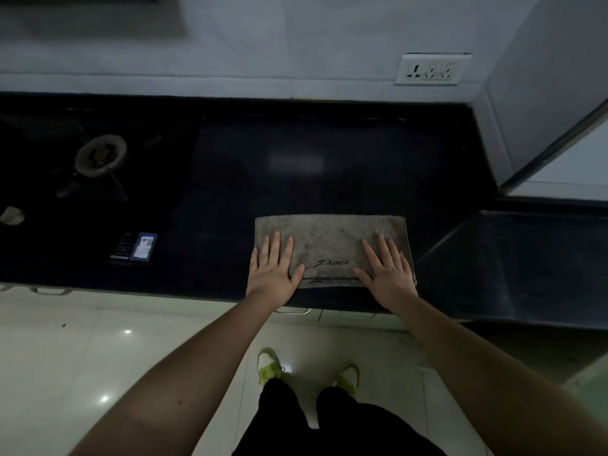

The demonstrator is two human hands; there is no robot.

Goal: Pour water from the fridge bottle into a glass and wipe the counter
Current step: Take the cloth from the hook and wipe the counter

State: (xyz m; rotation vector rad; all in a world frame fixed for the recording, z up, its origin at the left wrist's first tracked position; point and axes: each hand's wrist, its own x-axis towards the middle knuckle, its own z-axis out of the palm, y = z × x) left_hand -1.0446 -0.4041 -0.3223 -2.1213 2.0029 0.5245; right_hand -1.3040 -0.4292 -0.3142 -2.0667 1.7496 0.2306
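A grey textured cloth (pixel 332 240) with dark lettering lies flat on the black counter (pixel 296 153), close to its front edge. My left hand (pixel 273 269) presses flat on the cloth's left end, fingers straight and spread. My right hand (pixel 386 268) presses flat on its right end in the same way. No bottle or glass is in view.
A gas stove burner (pixel 100 156) sits on the counter at the left, with a small card (pixel 143 246) and a dark leaflet (pixel 121 246) near the front edge. A wall socket (pixel 431 70) is on the tiled wall behind. A side counter (pixel 526 258) runs off to the right.
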